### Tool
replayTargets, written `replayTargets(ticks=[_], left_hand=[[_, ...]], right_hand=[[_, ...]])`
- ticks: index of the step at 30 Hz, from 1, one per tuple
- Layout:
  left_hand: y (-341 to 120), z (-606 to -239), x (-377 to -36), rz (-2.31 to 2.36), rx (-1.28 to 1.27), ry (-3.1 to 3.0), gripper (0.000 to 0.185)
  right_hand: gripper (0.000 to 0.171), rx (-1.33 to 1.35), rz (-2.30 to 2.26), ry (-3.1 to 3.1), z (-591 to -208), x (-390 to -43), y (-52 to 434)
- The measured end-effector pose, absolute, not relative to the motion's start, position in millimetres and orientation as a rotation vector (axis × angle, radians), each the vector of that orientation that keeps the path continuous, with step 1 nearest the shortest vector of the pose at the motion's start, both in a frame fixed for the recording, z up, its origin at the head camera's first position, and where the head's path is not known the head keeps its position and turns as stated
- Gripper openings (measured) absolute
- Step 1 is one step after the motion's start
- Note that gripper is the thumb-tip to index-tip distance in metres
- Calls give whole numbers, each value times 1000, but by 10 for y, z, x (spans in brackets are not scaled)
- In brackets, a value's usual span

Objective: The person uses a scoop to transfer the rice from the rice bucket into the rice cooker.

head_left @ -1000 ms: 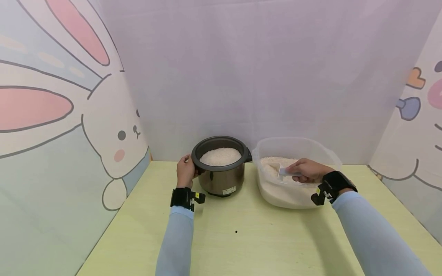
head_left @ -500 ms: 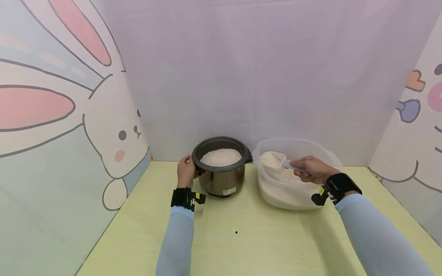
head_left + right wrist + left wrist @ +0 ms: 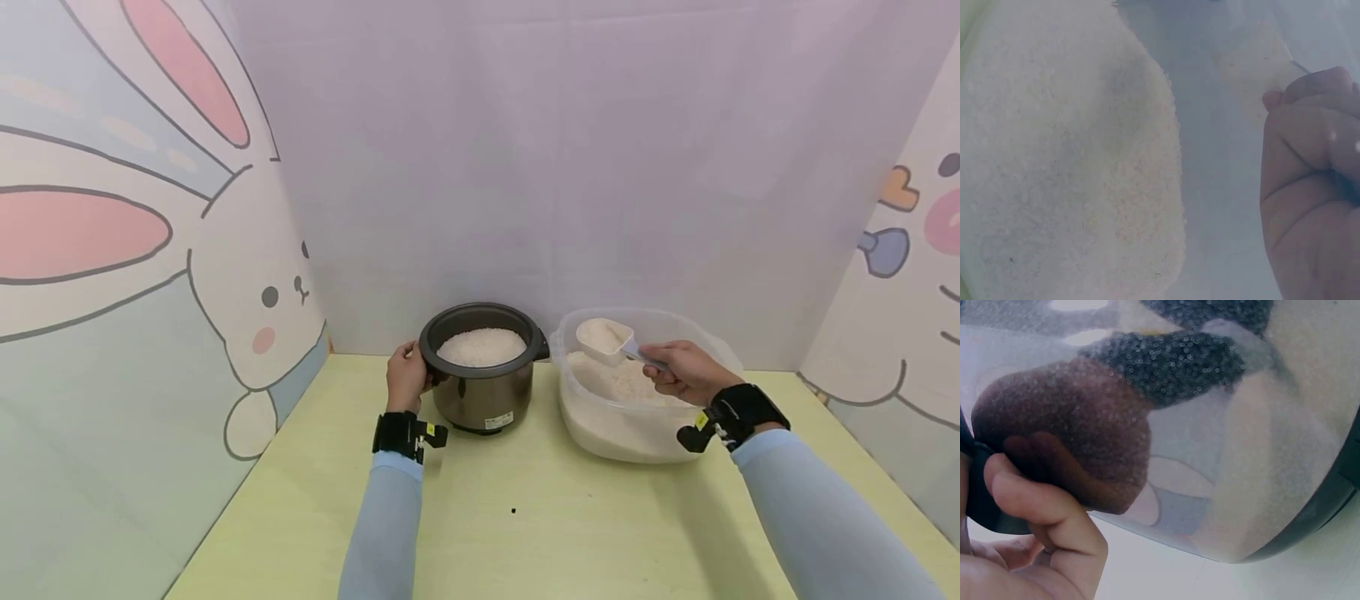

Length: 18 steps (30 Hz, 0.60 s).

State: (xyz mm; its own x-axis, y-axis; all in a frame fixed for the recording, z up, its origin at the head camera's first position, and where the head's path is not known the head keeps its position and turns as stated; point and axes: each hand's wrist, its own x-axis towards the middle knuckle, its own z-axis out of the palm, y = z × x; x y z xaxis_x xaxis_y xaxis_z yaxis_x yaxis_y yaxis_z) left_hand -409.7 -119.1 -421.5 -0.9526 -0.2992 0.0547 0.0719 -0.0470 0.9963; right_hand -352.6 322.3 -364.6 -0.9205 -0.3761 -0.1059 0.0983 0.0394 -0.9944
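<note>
My right hand [image 3: 686, 371] holds a white scoop [image 3: 604, 342] by its pale blue-grey handle, raised above the rice in a clear plastic bin [image 3: 637, 433]. Rice fills the scoop's bowl. In the right wrist view, the curled fingers of the right hand [image 3: 1310, 169] hide the handle, and loose rice [image 3: 1072, 156] lies below. My left hand [image 3: 406, 379] grips the left side of a dark brown rice cooker [image 3: 480, 400], which has no lid on and holds white rice [image 3: 482, 347]. Curled fingers of the left hand [image 3: 1054, 525] wrap the cooker's black side handle [image 3: 997, 509] in the left wrist view.
Cooker and bin stand side by side at the back of a pale yellow-green table [image 3: 585, 542], close to a lilac back wall [image 3: 555, 167]. Bunny-printed panels [image 3: 255, 333] flank the table. A small black speck [image 3: 513, 510] lies in front of the cooker.
My right hand has lifted the scoop up out of the bin's rice, and its bowl now shows full and level. The left hand stays on the cooker.
</note>
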Motion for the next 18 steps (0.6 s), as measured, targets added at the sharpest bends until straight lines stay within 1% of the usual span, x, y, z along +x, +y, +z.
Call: replayTargets(ticks=[4, 12, 18], left_hand=[[-1193, -4215, -4094, -2091, 243, -1967, 44], [-1193, -4216, -4084, -2085, 238, -1973, 44], [-1194, -4220, -4090, -2088, 238, -1976, 46]], right_hand=[[32, -244, -1998, 1989, -3626, -3499, 3219], [38, -190, -2098, 1947, -3580, -3457, 3198], [33, -155, -2199, 1878, -3490, -3454, 3111]])
